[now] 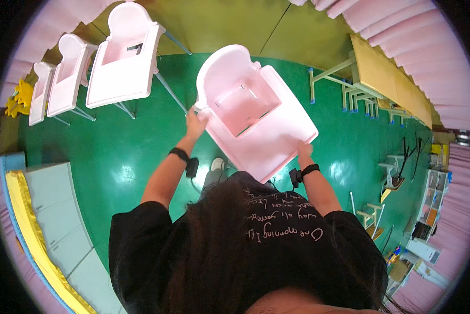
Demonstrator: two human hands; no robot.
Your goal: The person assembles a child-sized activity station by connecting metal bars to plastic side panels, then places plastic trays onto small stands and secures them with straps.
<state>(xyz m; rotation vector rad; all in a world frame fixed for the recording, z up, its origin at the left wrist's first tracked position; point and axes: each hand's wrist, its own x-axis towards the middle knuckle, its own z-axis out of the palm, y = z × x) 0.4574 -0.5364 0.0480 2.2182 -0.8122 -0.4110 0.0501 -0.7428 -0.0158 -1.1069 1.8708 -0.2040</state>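
A pale pink high chair (277,152) with a rounded back and a broad tray is in front of me, turned at a slant. At the side of its seat, near where the back meets the tray, my left hand (195,124) has its fingers closed round the edge. My right hand (305,149) grips the tray's near right corner, its fingers partly hidden by the tray. Any legs under this chair are hidden from view. A black device is strapped to each of my wrists.
Three more pink high chairs (125,70) with metal legs stand in a row at the far left. Wooden tables (384,70) line the far right by pink curtains. Grey cabinets (62,209) are at left, shelves (431,204) at right. The floor (125,141) is green.
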